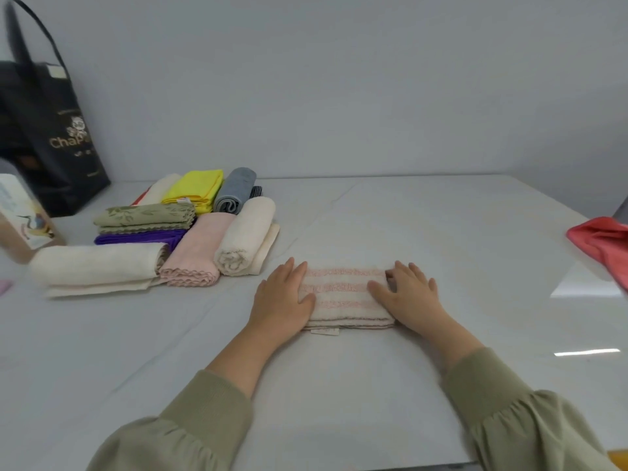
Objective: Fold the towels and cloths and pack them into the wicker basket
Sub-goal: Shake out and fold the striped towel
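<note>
- Black tote bag stands far left against the wall, with a printed carton in front of it at the frame edge. Neither belongs to the task.
- Pile of folded towels sits left of centre on the surface: cream, green, purple, pink, yellow and grey pieces, folded or rolled and packed side by side. They are done but not packed yet.
- Left hand lies flat, palm down, on the left end of the striped towel. Fingers are straight and together, pressing, gripping nothing. The forearm comes in low from bottom left in an olive sleeve.
- Striped towel, cream with pink bands, lies on the surface at centre between both hands. It is folded into a small layered rectangle, with a label poking out at the near edge.
- Right hand is palm down on the right end of that towel. Fingers are loosely spread with the tips at the far right corner, and I see no pinch. The forearm mirrors the left.
- Step, as I judge it: smoothing and flattening the last fold of this towel.
- Next move calls for lifting the towel with the layers held together and setting it by the pile.
- Red cloth is bunched at the far right edge, well apart and unfolded. It is probably next to fold.
- Wicker basket is not in view, so packing looks some way off.
</note>
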### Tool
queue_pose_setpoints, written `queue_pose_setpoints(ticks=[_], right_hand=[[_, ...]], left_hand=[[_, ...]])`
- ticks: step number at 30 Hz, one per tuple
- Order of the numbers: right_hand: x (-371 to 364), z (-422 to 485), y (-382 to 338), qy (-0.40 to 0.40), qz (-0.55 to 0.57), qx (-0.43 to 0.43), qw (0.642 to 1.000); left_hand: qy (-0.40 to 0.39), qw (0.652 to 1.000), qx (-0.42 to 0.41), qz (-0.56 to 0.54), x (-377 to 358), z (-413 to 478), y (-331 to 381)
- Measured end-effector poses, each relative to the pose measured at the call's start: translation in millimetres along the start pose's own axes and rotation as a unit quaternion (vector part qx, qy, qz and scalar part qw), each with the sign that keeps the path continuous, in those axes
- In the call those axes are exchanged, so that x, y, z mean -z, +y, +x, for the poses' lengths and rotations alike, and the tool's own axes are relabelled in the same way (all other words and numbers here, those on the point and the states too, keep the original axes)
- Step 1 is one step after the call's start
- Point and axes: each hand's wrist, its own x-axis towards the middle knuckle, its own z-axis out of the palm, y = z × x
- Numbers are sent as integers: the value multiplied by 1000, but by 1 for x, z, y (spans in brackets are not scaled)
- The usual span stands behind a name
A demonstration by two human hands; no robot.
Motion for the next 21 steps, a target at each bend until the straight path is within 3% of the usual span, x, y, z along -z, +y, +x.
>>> queue_pose_setpoints(ticks=[3, 6, 12, 17, 21], right_hand=[[3, -6, -4, 6, 120, 16, 993], [10, -12, -7, -9, 290, -3, 957], [15, -14, -4, -39, 569, 7, 821], [18, -13, -4, -50, 672, 7, 739], [11, -10, -7, -43, 671, -45, 739]], left_hand=[[12, 998, 0, -55, 2, 1, -4], [20, 992, 8, -120, 3, 4, -8], [-13, 967, 64, -248, 8, 5, -7], [23, 916, 104, -387, 14, 5, -10], [9, 870, 101, -482, 18, -1, -2]])
